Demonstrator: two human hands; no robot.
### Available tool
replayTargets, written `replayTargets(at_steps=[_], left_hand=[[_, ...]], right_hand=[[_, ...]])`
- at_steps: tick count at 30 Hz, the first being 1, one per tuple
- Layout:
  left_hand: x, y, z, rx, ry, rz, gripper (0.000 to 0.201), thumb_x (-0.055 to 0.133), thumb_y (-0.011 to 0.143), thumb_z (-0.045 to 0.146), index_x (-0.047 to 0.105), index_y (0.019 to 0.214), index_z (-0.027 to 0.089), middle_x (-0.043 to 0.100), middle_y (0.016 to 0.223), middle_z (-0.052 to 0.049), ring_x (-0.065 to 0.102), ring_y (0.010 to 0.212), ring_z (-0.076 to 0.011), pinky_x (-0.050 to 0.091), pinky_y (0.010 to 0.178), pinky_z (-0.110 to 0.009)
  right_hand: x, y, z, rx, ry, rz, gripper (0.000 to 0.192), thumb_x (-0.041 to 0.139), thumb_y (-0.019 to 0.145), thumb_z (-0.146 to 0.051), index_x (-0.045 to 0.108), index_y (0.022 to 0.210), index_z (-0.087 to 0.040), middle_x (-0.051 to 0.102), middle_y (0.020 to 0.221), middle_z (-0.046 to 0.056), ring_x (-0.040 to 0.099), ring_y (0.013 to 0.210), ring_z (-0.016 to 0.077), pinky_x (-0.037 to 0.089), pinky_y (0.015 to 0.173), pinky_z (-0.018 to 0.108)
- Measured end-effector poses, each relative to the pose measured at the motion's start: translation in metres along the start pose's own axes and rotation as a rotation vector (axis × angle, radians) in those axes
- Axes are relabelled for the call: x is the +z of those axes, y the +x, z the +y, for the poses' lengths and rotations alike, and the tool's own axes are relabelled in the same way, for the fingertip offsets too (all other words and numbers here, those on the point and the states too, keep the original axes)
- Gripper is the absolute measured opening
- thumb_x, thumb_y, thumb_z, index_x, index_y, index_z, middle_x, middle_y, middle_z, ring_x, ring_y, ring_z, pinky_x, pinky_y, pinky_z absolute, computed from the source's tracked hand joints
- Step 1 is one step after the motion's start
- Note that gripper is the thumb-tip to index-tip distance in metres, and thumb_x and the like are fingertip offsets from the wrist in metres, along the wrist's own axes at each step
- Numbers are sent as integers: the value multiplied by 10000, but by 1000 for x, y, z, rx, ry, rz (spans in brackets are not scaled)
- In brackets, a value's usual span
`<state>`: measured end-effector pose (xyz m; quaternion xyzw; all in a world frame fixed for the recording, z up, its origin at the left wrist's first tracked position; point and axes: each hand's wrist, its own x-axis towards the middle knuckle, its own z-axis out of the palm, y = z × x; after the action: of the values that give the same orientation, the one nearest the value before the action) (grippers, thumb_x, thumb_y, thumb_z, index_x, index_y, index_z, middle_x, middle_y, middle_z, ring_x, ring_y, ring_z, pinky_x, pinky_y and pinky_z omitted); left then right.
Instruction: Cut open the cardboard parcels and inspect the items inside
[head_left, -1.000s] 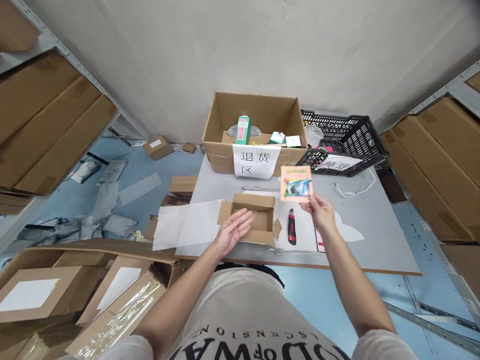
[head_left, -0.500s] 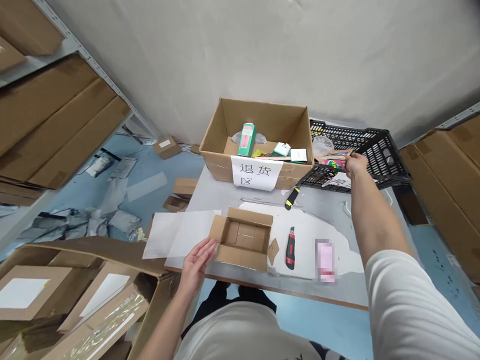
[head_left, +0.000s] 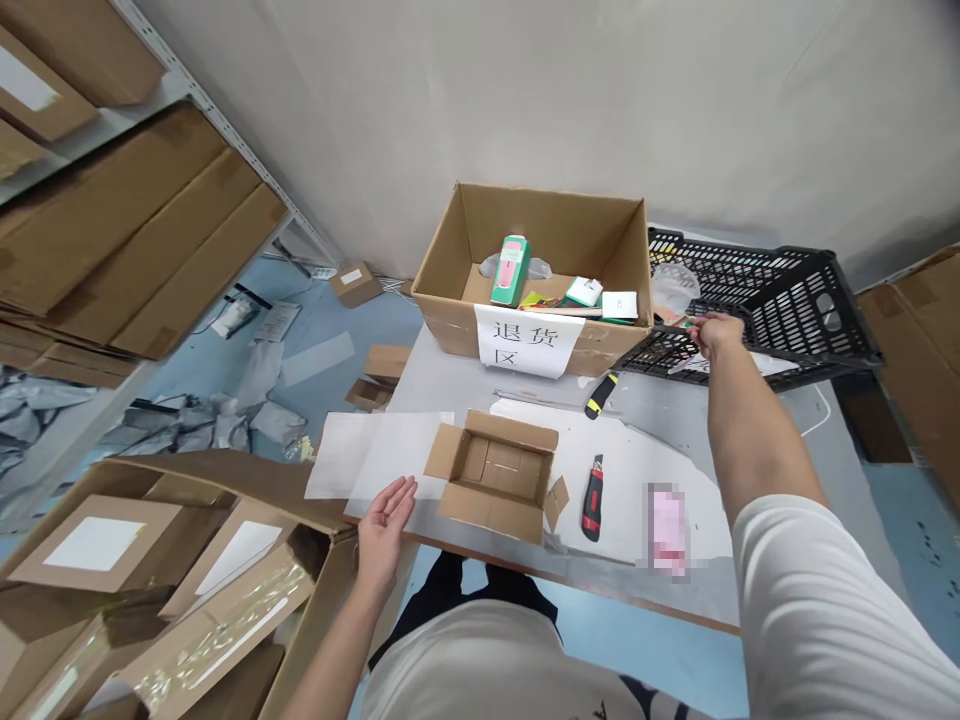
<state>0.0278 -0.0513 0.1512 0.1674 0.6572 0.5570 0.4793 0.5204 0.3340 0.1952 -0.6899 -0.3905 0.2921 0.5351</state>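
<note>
The right hand (head_left: 716,332) is stretched to the far right part of the table (head_left: 757,470), at the near rim of the black plastic crate (head_left: 780,300). Its fingers are curled over something thin at that rim, but what they grip is too hidden to name; part of a flat packet may show just left of the knuckles. The left hand (head_left: 382,520) lies slack and palm-up at the table's near left edge, holding nothing, just beside the small open carton (head_left: 499,475).

Judged from this, several things could go wrong:

1. The crate sits at the far right corner with its near rim overhanging a paper label. A push or pull at the rim could tip or slide it against the large labelled cardboard box (head_left: 540,270) next to it.
2. The right forearm crosses above 2 cutters: the red-and-black utility knife (head_left: 592,485) near the front edge and a yellow-tipped one (head_left: 601,395) further back. A low sweep of the arm could knock either off the table.
3. The small carton rests close to the near edge with loose flaps, on white paper sheets (head_left: 375,460) that overhang the left edge. A nudge from the left hand could drag paper and carton off.
4. A pink blurred item (head_left: 667,515) also lies near the front edge, under the arm's path.
</note>
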Motion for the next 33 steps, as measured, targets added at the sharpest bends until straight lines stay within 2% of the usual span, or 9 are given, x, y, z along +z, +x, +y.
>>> replayTargets(at_steps=[3, 6, 9, 12, 14, 18, 21, 26, 33], left_hand=[[-12, 14, -14, 13, 66, 68, 497, 740, 673, 370, 581, 1100, 172, 571, 1269, -145, 502, 1223, -262, 323, 1082, -441], [-22, 29, -34, -56, 138, 30, 428, 737, 655, 305, 596, 1035, 167, 581, 1247, -152, 502, 1222, -267, 323, 1076, -440], [-24, 41, -52, -88, 249, -109, 479, 769, 563, 205, 605, 1012, 169, 562, 1269, -151, 449, 1267, -287, 281, 1092, -438], [-16, 49, -61, -20, 396, -280, 624, 791, 475, 140, 599, 1067, 174, 556, 1274, -128, 390, 1305, -304, 209, 1116, -439], [-9, 54, -64, 53, 469, -425, 680, 788, 463, 124, 582, 1109, 167, 567, 1249, -117, 409, 1283, -305, 214, 1110, -429], [2, 65, -71, 143, 559, -606, 524, 734, 511, 98, 602, 1016, 144, 595, 1138, -112, 473, 1193, -301, 299, 1049, -403], [5, 73, -78, 169, 564, -610, 418, 711, 534, 90, 605, 935, 144, 603, 1068, -99, 502, 1127, -292, 348, 999, -380], [9, 80, -90, 200, 652, -745, 282, 624, 631, 107, 614, 910, 145, 644, 992, -98, 572, 997, -259, 405, 941, -385], [12, 79, -92, 255, 651, -782, 328, 576, 673, 116, 614, 994, 172, 666, 1040, -80, 594, 1008, -247, 416, 956, -403]], right_hand=[[-10, -18, 1, 8, -36, 76, 446, 374, 819, -11, 421, 1249, 97, 565, 1105, 359, 490, 372, -9, 363, 434, 216], [-21, -75, 9, -173, -35, 105, 470, 422, 832, -102, 454, 1298, -54, 573, 1195, 252, 527, 405, 9, 373, 412, 184], [-29, -175, 37, -175, -51, -56, 473, 532, 797, -233, 513, 1258, -128, 619, 1164, 176, 584, 477, 55, 424, 409, 172], [-33, -292, 83, 26, -54, -257, 541, 594, 752, -377, 532, 1229, -128, 630, 1149, 180, 622, 549, 111, 490, 434, 226], [-32, -365, 116, 167, -38, -317, 566, 599, 739, -439, 543, 1208, -128, 642, 1122, 180, 635, 568, 134, 511, 444, 259], [-16, -462, 162, 295, 9, -386, 540, 652, 673, -475, 605, 1089, -133, 689, 992, 157, 679, 660, 211, 558, 528, 358], [6, -481, 174, 190, -1, -468, 575, 703, 616, -396, 587, 1128, -164, 686, 1036, 125, 684, 841, 248, 563, 655, 407], [34, -457, 181, -15, -131, -443, 477, 666, 634, -302, 621, 1081, -140, 667, 1090, 143, 618, 1031, 277, 487, 877, 465], [40, -448, 194, 37, -182, -381, 367, 578, 689, -323, 657, 1012, -169, 671, 1063, 150, 592, 1067, 305, 435, 954, 497]])
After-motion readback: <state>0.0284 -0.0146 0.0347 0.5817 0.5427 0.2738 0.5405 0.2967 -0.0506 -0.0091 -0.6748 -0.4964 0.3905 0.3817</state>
